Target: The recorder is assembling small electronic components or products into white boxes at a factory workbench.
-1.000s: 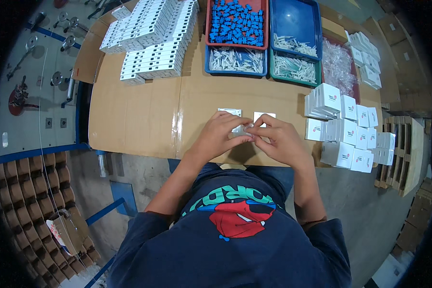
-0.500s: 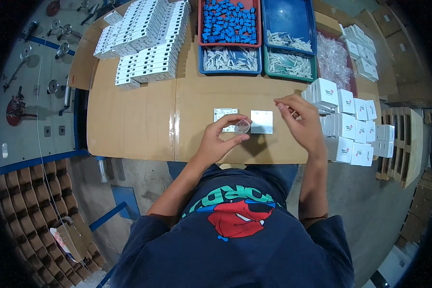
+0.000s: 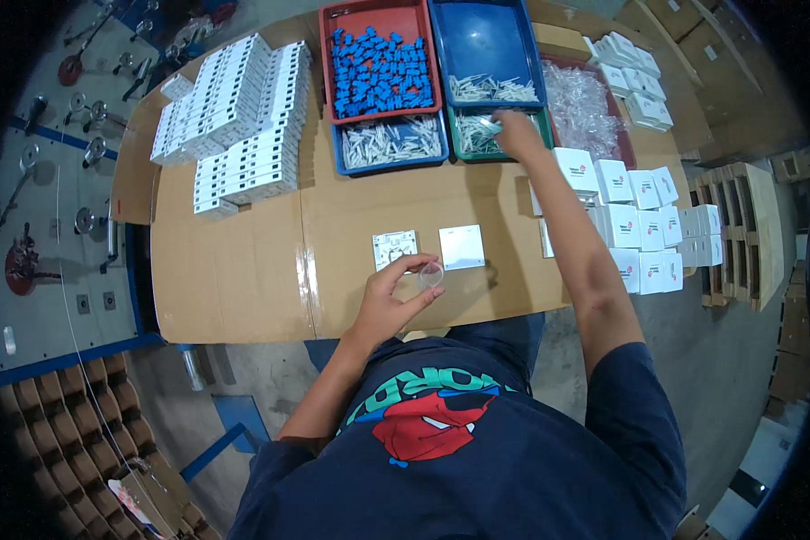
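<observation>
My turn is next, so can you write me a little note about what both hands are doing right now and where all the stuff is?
Left hand: pinches a small clear bag just above the cardboard-covered table.
Right hand: stretched out into the green tray of small white parts; its grip is hidden.
Two white square plates lie side by side in front of the body, not bagged.
Small white boxes are stacked on the right, long rows of white boxes on the left.

Right hand fingertips hidden in green tray, small white parts indistinct
</observation>
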The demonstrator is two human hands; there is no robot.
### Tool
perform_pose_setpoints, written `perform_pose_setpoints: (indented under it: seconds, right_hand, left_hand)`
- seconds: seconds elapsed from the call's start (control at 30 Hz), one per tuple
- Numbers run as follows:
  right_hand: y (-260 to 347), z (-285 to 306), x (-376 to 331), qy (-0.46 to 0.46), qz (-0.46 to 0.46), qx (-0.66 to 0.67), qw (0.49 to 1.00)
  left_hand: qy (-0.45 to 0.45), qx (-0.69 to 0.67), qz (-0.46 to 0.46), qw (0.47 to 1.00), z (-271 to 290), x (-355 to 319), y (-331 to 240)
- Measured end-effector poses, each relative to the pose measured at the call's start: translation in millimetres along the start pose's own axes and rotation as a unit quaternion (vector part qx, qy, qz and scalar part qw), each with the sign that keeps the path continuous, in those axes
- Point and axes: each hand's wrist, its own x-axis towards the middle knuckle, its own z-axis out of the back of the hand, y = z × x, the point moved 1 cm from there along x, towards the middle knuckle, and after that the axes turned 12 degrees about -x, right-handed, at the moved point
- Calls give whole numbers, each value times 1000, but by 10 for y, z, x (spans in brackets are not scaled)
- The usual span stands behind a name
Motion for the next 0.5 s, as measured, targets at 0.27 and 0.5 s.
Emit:
perform_pose_setpoints:
  seconds: [0.27, 0.5]
  right_hand:
    - [232, -310, -13, -57, 12, -28, 998]
    - [20, -430, 190, -63, 7, -17, 998]
  left_hand:
    - [-4, 30, 23, 999, 52, -91, 19]
    - [3, 45, 11, 999, 24, -75, 17]
